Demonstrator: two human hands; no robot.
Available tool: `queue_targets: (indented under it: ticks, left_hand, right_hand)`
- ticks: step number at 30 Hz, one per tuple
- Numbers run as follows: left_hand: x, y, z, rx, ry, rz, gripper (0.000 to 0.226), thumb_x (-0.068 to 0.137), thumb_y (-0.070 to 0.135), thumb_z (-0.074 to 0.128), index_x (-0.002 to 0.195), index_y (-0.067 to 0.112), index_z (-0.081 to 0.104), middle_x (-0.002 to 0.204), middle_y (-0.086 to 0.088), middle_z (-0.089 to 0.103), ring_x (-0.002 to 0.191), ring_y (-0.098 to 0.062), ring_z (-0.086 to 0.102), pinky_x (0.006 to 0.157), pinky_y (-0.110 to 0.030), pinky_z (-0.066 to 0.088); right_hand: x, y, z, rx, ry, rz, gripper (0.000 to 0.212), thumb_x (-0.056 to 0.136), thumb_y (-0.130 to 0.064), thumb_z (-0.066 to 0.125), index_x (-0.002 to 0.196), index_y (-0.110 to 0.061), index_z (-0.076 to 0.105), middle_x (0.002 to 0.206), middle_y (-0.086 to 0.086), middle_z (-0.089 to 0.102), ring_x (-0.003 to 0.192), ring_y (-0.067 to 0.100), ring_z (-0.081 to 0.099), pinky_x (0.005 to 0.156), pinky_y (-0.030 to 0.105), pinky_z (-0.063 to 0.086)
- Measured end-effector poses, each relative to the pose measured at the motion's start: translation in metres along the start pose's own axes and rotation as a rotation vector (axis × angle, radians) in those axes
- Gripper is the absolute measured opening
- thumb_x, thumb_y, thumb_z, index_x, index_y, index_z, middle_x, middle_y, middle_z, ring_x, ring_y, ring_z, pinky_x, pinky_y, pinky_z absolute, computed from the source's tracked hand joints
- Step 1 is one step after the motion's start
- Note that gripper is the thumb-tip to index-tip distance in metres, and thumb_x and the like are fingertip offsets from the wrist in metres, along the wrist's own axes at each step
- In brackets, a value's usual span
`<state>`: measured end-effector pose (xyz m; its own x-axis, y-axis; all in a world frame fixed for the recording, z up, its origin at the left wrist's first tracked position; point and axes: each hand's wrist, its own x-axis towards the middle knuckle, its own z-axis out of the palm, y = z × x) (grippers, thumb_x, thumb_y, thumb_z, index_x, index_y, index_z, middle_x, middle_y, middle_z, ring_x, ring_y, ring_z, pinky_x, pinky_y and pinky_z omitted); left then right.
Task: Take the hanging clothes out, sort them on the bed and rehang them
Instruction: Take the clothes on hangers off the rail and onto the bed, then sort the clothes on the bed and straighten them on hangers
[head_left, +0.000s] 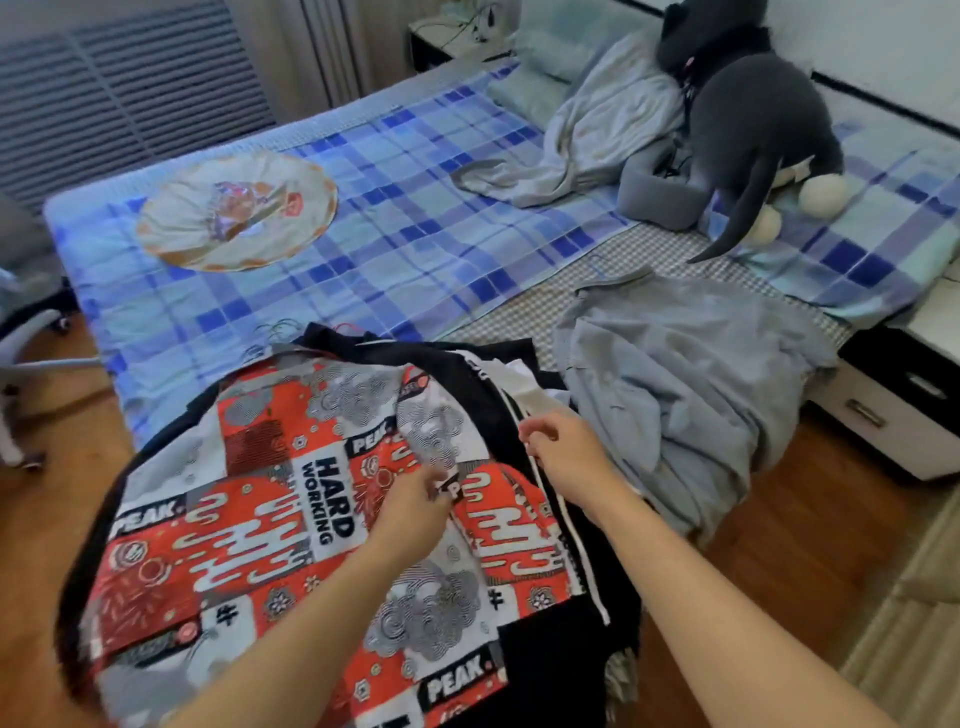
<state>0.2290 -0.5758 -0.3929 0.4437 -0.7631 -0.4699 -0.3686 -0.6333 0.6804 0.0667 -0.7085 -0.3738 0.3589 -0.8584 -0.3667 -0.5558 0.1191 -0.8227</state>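
Bed (363, 171) – left hand (415, 512) pinches printed shirt (249, 519)

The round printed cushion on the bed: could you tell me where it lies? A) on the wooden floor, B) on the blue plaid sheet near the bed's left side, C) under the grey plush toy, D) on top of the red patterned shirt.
B: the round cushion lies flat on the blue plaid sheet, apart from the plush toy and the red patterned shirt.

Your bare forearms reach forward, near each other. Left hand (415, 506) fingertips pinched, palm down. Right hand (563, 449) fingers curled, pinching; wrist bent inward.
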Motion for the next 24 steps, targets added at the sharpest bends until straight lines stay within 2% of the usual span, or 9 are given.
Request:
queue_targets:
  ticks: [2,4,8,10,12,15,18,21,24]
  left_hand:
    - [-0.014,-0.034,-0.022,0.042,-0.007,0.039,0.031,0.1,0.016,0.055,0.131,0.017,0.061,0.122,0.001,0.065,0.074,-0.003,0.059,0.067,-0.019,0.047]
    - [-0.02,-0.069,-0.056,0.089,0.038,0.066,0.03,0.101,0.017,0.053,0.129,0.021,0.062,0.126,0.003,0.059,0.083,-0.004,0.057,0.071,-0.021,0.046]
    - [0.001,-0.131,-0.15,0.258,0.293,0.07,0.041,0.097,0.016,0.055,0.138,0.013,0.056,0.139,-0.008,0.049,0.126,-0.024,0.047,0.108,-0.038,0.038]
    - [0.022,-0.162,-0.197,0.334,0.417,-0.002,0.049,0.094,0.019,0.055,0.142,0.011,0.051,0.145,-0.016,0.044,0.135,-0.033,0.039,0.115,-0.047,0.032]
    - [0.052,-0.198,-0.234,0.412,0.432,-0.106,0.056,0.093,0.028,0.05,0.145,0.008,0.045,0.147,-0.022,0.043,0.136,-0.041,0.039,0.113,-0.053,0.034]
    - [0.09,-0.237,-0.263,0.389,0.272,-0.213,0.059,0.097,0.04,0.036,0.143,0.004,0.044,0.143,-0.026,0.049,0.13,-0.045,0.046,0.108,-0.053,0.04]
    - [0.108,-0.244,-0.27,0.354,0.197,-0.146,0.046,0.094,0.041,0.038,0.112,0.007,0.063,0.127,-0.028,0.061,0.114,-0.044,0.056,0.092,-0.046,0.045]
    - [0.123,-0.241,-0.273,0.309,0.205,-0.138,0.042,0.101,0.035,0.045,0.129,0.006,0.06,0.134,-0.024,0.06,0.122,-0.042,0.055,0.1,-0.046,0.043]
    - [0.131,-0.232,-0.278,0.294,0.17,-0.132,0.029,0.097,0.034,0.057,0.095,0.007,0.066,0.103,-0.021,0.071,0.093,-0.037,0.062,0.082,-0.043,0.049]
  right_hand:
    - [-0.033,-0.01,0.049,-0.08,-0.06,-0.042,0.029,0.096,-0.01,0.052,0.116,-0.024,0.069,0.114,-0.009,0.067,0.106,0.01,0.062,0.098,0.03,0.048]
    - [-0.059,-0.008,0.093,-0.202,-0.084,-0.074,0.037,0.096,-0.013,0.053,0.13,-0.025,0.062,0.133,-0.006,0.058,0.124,0.013,0.053,0.109,0.032,0.039]
    - [-0.089,0.039,0.143,-0.686,-0.206,0.054,0.055,0.1,-0.026,0.045,0.153,-0.029,0.033,0.164,0.001,0.019,0.15,0.026,0.016,0.123,0.041,0.015]
    - [-0.108,0.068,0.147,-0.792,-0.346,0.234,0.06,0.1,-0.025,0.043,0.157,-0.031,0.023,0.167,0.0,0.007,0.152,0.027,0.008,0.124,0.042,0.014]
    - [-0.124,0.081,0.148,-0.832,-0.413,0.29,0.062,0.101,-0.021,0.042,0.158,-0.029,0.02,0.167,-0.001,0.003,0.153,0.026,0.006,0.124,0.041,0.014]
    - [-0.131,0.071,0.15,-0.81,-0.412,0.3,0.061,0.102,-0.019,0.044,0.159,-0.022,0.022,0.165,0.003,0.011,0.152,0.025,0.011,0.122,0.034,0.012]
    - [-0.128,0.064,0.149,-0.698,-0.352,0.354,0.057,0.099,-0.017,0.051,0.153,-0.017,0.035,0.158,0.005,0.032,0.146,0.024,0.03,0.12,0.033,0.022]
    - [-0.127,0.072,0.145,-0.567,-0.27,0.427,0.055,0.09,-0.019,0.059,0.145,-0.022,0.049,0.151,0.002,0.045,0.138,0.022,0.041,0.118,0.035,0.031]
    - [-0.134,0.061,0.145,-0.449,-0.201,0.425,0.05,0.089,-0.009,0.059,0.138,-0.017,0.056,0.14,0.001,0.055,0.129,0.02,0.05,0.109,0.03,0.038]
